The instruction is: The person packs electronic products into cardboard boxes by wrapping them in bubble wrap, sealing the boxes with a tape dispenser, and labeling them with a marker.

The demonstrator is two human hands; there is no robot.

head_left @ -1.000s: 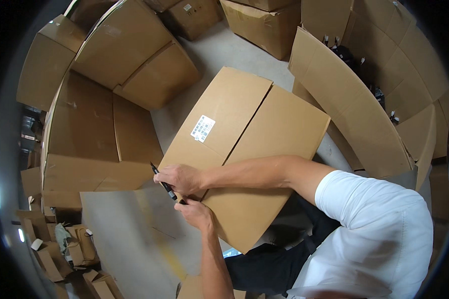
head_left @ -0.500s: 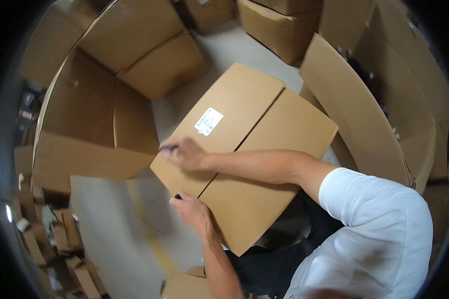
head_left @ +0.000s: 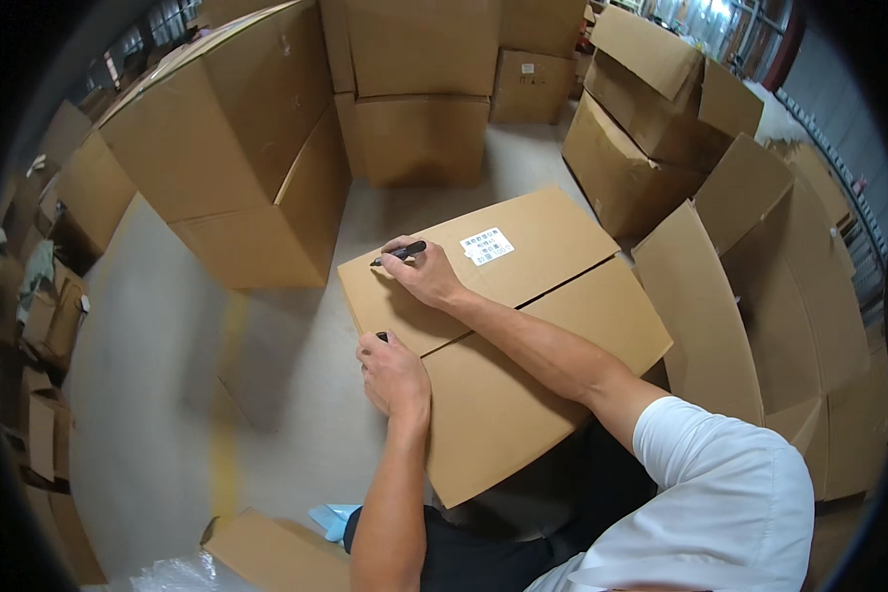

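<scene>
1. From where I watch, my right hand (head_left: 426, 276) is curled around a black marker (head_left: 401, 253), pinching it with the tip on the far-left corner of the closed cardboard box (head_left: 523, 365) in front of me.
2. My left hand (head_left: 395, 373) rests on the near-left edge of the same box, fingers folded; something small and dark shows at the knuckles, perhaps the marker's cap, but I cannot tell for sure.
3. The box lies with its top flaps meeting along one seam, shut but with no tape that I can see. A white label (head_left: 487, 246) sits on the far flap, just to the right of the marker.
4. I judge the marker light, stiff and smooth; a pinch near the tip gives the best control. The box top is stiff board but will likely give under pressure near the seam, so steadying it at the edge, as the left hand does, seems sound. I cannot tell how heavy it is, as its contents are hidden.
5. Around me stand more boxes: a large stack (head_left: 237, 148) at far left, closed ones (head_left: 419, 94) at far centre, and an open carton (head_left: 651, 128) at far right whose inside I cannot see.
6. Flat cardboard sheets (head_left: 750, 316) lean at right, and another piece (head_left: 276, 557) lies on the grey floor (head_left: 158, 375) near me.
</scene>
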